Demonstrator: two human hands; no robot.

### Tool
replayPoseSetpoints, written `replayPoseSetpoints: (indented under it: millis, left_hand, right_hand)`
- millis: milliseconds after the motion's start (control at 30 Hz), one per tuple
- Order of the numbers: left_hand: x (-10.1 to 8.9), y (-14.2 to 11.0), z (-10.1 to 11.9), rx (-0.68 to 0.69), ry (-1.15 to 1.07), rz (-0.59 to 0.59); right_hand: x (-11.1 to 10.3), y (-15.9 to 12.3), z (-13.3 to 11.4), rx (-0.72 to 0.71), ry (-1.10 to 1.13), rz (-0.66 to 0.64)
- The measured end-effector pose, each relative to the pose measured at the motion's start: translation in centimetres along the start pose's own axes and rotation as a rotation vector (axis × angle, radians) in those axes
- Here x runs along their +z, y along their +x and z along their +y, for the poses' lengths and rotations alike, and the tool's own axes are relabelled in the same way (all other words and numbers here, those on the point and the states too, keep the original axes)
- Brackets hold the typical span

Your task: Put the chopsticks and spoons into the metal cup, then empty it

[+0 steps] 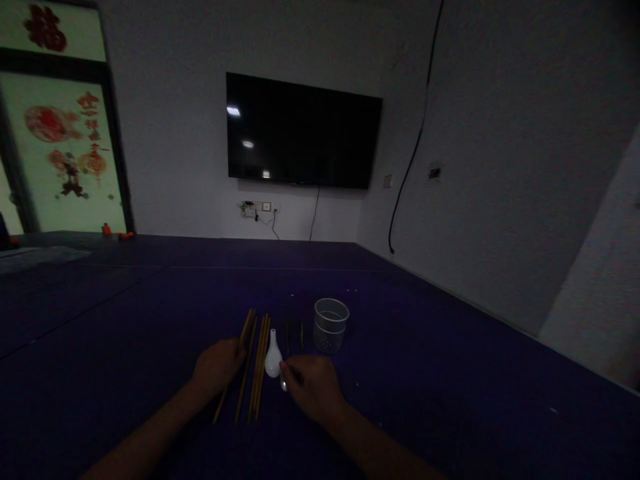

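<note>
My left hand [220,368] is closed around chopsticks [247,327], whose ends stick out above and below it; how many it grips is unclear. More wooden chopsticks [260,367] lie lengthwise just to its right. Beside them rests a white soup spoon [273,362], bowl toward me. My right hand [315,387] is closed, its thumb and fingertips pinched at a small shiny spoon [283,385] mostly hidden by the hand. Beyond the right hand lie thin dark utensils [301,335], too dim to identify. A metal utensil holder with holes [330,327] stands upright behind that hand.
The dark blue surface [425,373] stretches to the walls. A black television [303,130] hangs on the far wall above sockets and cables [260,208]. A black cable [413,160] dangles at the right corner. Small orange items [107,229] sit near the glass door [60,153].
</note>
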State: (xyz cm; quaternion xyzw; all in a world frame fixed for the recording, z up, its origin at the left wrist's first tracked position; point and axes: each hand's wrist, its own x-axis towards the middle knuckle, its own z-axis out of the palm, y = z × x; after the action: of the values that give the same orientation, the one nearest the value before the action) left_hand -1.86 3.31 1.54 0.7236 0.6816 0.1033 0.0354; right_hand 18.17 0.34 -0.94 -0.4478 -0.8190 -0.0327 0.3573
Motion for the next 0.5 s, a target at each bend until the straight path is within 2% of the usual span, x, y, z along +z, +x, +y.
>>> replayPoseSetpoints:
  millis: [67,167,233,300,333,400,500]
  left_hand:
    - [-0.2,-0.1,-0.1,-0.004,-0.073,0.143]
    - [-0.2,-0.5,-0.2,0.083,-0.133,0.553]
    - [-0.1,-1.0,-0.2,0.257,-0.100,0.853]
    - [0.1,-1.5,0.0,0.502,-0.038,1.065]
    - [0.3,-1.7,0.1,0.627,-0.011,1.123]
    - [0.5,-2.0,0.7,0.830,0.029,1.150]
    - [0.8,-2.3,1.6,0.966,0.069,1.089]
  right_hand:
    - [-0.1,0.0,-0.1,0.008,0.005,-0.003]
    - [-0.3,0.0,-0.4,0.025,0.034,0.010]
    - [-0.4,0.0,-0.5,0.025,0.061,0.037]
    - [-0.5,-0.2,-0.6,0.018,0.080,0.072]
    - [-0.6,-0.2,-0.6,0.010,0.087,0.087]
    - [-0.7,-0.4,-0.6,-0.027,0.117,0.112]
    - [-1.0,-0.5,-0.6,-0.153,0.205,0.171]
